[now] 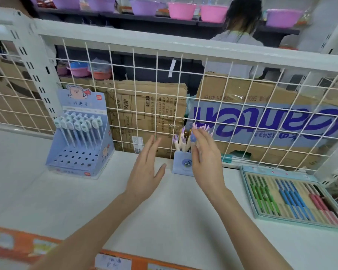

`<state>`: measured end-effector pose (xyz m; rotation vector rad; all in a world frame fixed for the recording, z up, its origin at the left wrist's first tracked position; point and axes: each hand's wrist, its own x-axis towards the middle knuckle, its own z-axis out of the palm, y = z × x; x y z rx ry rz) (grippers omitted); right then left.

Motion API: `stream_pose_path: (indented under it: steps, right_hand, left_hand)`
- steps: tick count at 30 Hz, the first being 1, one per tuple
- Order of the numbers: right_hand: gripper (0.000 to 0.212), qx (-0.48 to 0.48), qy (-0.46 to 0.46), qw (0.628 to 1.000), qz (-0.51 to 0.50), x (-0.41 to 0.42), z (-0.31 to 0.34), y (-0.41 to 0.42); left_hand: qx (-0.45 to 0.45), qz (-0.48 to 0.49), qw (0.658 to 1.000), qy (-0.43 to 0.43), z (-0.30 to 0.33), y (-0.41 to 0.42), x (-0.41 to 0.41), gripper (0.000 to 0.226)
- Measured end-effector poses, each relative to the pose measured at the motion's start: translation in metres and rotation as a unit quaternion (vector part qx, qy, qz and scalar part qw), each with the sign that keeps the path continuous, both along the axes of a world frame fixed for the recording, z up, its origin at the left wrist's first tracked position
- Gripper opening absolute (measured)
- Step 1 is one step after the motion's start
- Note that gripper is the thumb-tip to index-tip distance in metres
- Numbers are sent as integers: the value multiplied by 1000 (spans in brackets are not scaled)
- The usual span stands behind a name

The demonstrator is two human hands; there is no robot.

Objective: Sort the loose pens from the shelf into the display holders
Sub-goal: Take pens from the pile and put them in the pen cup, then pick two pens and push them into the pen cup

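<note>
Hands over a white shelf point(174, 207) backed by a wire grid point(164, 84). Left hand point(146, 168) spread flat, fingers straight and apart, holding nothing, hovering just left of a small blue pen holder point(180, 164). Right hand point(205, 154) raised directly over that holder, fingertips pinching the blue-topped pen point(193, 136) by its upper end; lower part of the pen hidden behind the hand. Other coral-topped pens point(179, 139) standing upright in the small holder, against the grid. Farther left, a tiered blue display holder point(80, 151) with two rows of white character pens point(80, 123) upright in the back holes, front rows of holes unfilled. At far right, a flat teal tray point(293, 197) of green, blue and red pens lying in rows. Behind the grid, cardboard boxes point(148, 114) and a person point(240, 36) facing away toward pink and purple basins point(181, 10).
</note>
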<state>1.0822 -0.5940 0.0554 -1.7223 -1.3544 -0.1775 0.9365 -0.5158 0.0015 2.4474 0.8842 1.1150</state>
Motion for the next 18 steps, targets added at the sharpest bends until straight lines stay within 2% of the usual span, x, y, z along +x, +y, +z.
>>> stream_pose_path:
  steps: [3, 6, 9, 12, 18]
  right_hand:
    - [42, -2, -64, 996, 56, -49, -7, 7]
    - [44, -47, -111, 987, 105, -96, -20, 18]
    - [52, -112, -144, 977, 107, -143, -34, 35]
    - [61, -169, -197, 961, 97, -203, -39, 53]
    - [63, -225, -249, 934, 119, -350, -45, 89]
  left_hand:
    - [26, 34, 998, 50, -7, 5, -37, 55]
    - [61, 95, 987, 117, -12, 16, -89, 50]
    - [145, 160, 961, 172, -15, 27, -150, 60]
    - [204, 209, 936, 197, -15, 33, -219, 51]
    - [170, 277, 915, 237, -24, 39, -364, 47]
